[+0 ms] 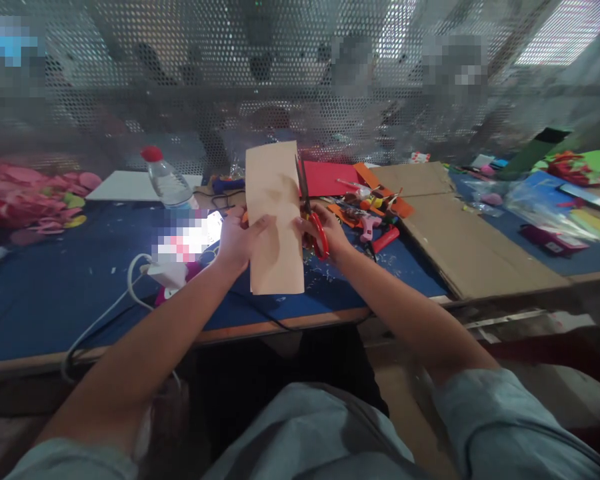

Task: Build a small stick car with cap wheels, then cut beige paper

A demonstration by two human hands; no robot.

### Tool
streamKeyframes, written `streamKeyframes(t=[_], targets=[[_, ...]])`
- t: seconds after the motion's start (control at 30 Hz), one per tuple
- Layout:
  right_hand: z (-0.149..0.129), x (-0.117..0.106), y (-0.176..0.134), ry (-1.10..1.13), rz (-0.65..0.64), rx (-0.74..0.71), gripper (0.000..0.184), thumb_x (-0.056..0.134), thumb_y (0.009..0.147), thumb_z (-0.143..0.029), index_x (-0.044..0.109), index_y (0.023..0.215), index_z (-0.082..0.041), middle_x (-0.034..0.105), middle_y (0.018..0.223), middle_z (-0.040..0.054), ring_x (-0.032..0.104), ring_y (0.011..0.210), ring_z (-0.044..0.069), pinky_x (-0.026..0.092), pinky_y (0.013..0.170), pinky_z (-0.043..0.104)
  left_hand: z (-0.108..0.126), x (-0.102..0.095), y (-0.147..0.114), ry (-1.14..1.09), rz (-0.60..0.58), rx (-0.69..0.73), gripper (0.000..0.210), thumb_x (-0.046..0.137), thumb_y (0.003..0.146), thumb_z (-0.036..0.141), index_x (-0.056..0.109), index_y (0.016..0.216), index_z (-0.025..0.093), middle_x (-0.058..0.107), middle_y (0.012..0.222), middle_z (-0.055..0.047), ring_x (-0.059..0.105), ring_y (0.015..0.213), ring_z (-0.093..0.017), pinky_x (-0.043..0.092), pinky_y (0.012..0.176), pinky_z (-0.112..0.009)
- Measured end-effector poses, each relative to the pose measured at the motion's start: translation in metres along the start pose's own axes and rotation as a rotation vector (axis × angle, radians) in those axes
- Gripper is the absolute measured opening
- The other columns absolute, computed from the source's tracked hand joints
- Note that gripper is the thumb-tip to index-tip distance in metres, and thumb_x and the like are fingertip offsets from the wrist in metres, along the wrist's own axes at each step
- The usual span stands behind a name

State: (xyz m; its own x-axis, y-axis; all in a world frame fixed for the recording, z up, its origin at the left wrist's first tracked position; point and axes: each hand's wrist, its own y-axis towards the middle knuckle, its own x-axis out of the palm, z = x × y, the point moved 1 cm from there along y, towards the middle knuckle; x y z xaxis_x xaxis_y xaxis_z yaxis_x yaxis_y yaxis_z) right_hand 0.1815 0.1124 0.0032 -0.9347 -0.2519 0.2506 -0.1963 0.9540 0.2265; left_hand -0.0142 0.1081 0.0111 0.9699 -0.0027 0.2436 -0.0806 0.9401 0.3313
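A folded sheet of tan paper [276, 260] stands upright in front of me, above the table's near side. My left hand [237, 239] grips its left edge, thumb on the face toward me and fingers behind. On the right edge, the thumb of my right hand [329, 233] presses the paper. Red-handled scissors [322, 240] are in that same hand, their dark blades pointing up alongside the paper's right edge. Whether the blades touch the paper I cannot tell.
On the blue tabletop [110, 233] stand a water bottle [167, 180] and a lit phone [210, 230] beside a white charger [167, 272]. Cardboard [480, 247], a pink glue gun [369, 227] and red card [330, 179] lie right. Pink cutouts [40, 200] pile up left; perforated metal [260, 67] rises behind.
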Motion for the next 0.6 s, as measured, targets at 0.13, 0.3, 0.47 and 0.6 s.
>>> streamKeyframes(t=[0.13,0.3,0.47,0.6], targets=[[0.005,-0.003,0.003,0.048,0.061,0.004,0.057,0.097,0.065,-0.052,0.061,0.101,-0.028,0.059,0.067,-0.0088,0.051,0.048,0.01,0.042,0.044,0.025,-0.001,0.0,-0.001,0.019,-0.015,-0.018,0.06,0.097,0.067,0.035,0.069,0.117,0.019,0.08,0.117,-0.01,0.078,0.099,-0.026,0.065,0.092,-0.043],[0.011,-0.005,0.005,0.102,0.087,-0.03,0.055,0.098,0.064,-0.046,0.06,0.1,-0.028,0.065,0.079,-0.0067,0.061,0.063,0.012,0.05,0.056,0.025,0.0,0.003,-0.002,0.002,-0.066,-0.025,0.065,0.095,0.067,0.031,0.062,0.122,0.02,0.077,0.12,-0.011,0.075,0.11,-0.03,0.059,0.103,-0.052],[0.013,-0.007,0.008,0.089,0.12,-0.059,0.055,0.097,0.064,-0.043,0.059,0.1,-0.028,0.064,0.078,-0.0068,0.061,0.064,0.012,0.05,0.059,0.026,-0.003,0.002,-0.001,0.02,-0.054,-0.036,0.074,0.093,0.058,0.021,0.055,0.122,0.021,0.075,0.116,-0.008,0.074,0.108,-0.031,0.059,0.101,-0.053],[0.013,-0.01,0.011,0.074,0.145,-0.06,0.057,0.097,0.063,-0.043,0.058,0.101,-0.028,0.06,0.071,-0.0087,0.054,0.055,0.011,0.045,0.052,0.026,-0.004,0.001,-0.005,0.059,-0.18,-0.109,0.074,0.091,0.061,0.02,0.055,0.125,0.02,0.075,0.118,-0.01,0.074,0.11,-0.033,0.058,0.101,-0.055]])
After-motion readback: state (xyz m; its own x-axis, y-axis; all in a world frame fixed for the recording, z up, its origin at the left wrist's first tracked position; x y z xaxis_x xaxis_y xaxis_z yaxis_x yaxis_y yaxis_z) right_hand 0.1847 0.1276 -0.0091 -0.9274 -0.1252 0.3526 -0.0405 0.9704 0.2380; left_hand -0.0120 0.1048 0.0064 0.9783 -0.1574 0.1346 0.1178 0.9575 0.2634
